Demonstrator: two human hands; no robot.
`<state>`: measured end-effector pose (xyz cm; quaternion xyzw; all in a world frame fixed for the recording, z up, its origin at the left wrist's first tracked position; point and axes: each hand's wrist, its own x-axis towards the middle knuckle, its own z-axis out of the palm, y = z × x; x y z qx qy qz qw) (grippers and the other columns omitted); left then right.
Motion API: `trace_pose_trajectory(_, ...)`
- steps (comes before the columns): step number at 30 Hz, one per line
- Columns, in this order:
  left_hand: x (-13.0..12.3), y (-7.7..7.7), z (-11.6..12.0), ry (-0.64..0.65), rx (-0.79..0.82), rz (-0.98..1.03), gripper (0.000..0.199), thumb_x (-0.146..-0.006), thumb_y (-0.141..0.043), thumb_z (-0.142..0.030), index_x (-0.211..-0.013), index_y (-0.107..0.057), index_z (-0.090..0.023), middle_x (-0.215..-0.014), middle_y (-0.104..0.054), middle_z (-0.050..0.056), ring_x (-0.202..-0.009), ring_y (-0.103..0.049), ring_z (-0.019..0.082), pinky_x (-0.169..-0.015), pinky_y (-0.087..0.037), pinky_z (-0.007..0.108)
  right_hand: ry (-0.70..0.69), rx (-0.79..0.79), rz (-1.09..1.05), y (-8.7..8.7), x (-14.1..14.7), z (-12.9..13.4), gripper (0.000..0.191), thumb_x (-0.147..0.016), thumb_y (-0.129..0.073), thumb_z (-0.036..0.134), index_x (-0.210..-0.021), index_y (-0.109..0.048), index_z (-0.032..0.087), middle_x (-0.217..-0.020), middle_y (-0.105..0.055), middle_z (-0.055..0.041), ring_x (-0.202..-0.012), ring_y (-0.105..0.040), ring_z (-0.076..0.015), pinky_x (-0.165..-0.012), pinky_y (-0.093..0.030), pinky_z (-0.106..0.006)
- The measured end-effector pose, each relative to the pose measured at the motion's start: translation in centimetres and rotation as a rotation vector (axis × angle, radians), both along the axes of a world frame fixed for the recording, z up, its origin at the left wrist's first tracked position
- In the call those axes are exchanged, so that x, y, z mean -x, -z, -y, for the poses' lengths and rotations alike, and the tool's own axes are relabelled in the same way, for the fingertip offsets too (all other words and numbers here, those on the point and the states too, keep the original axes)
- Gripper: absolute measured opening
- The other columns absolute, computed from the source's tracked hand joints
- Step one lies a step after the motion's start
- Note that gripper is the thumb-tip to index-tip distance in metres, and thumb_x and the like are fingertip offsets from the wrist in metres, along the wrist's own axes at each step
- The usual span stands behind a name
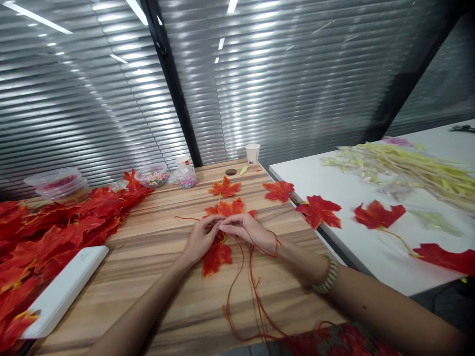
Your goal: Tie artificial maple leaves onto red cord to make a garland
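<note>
My left hand (204, 237) and my right hand (250, 230) meet over the wooden table, fingertips pinched together. Between them they grip a thin red cord (237, 289); one end sticks out left past my left hand, and long strands trail from my right hand down over the table's front edge. A loop of the cord lies over my right wrist. Under and around my fingers are artificial maple leaves, an orange-red leaf (230, 207) behind and a red leaf (217, 258) in front. My fingers hide the exact pinch point and the leaf stems there.
A heap of red leaves (74, 222) and a white flat box (70, 284) are at left. Bead containers (154, 177) and paper cups (253, 154) stand at the back. More leaves (319, 211) lie right, some on the white table (386, 269) beside yellow stems (419, 168).
</note>
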<state>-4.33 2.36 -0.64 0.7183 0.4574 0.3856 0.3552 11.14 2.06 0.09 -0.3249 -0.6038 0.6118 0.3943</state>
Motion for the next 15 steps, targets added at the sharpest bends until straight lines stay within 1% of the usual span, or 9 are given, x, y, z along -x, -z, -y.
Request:
trace_pose_trajectory(5, 0.02, 0.16, -0.01, 0.005, -0.002, -0.006, 0.02, -0.078, -0.05, -0.023, -0.089, -0.064, -0.015, -0.089, -0.067, 0.005, -0.078, -0.061, 0.015, -0.071, -0.047, 0.024, 0.0, -0.01, 0.018, -0.08, -0.04, -0.02, 0.026, -0.07, -0.062, 0.036, -0.07, -0.063, 0.01, -0.054, -0.045, 0.0035, -0.051, -0.035, -0.0067, -0.05, -0.029, -0.022)
trace_pose_trajectory(15, 0.03, -0.03, 0.06, 0.011, -0.014, -0.03, 0.021, -0.079, -0.049, -0.022, -0.09, -0.064, -0.014, -0.089, -0.067, 0.005, -0.077, -0.061, 0.015, -0.07, -0.047, 0.023, -0.007, -0.018, 0.03, -0.48, -0.19, 0.1, 0.023, -0.074, -0.059, 0.032, -0.069, -0.061, 0.01, -0.054, -0.044, 0.004, -0.052, -0.034, -0.0061, -0.05, -0.026, -0.022)
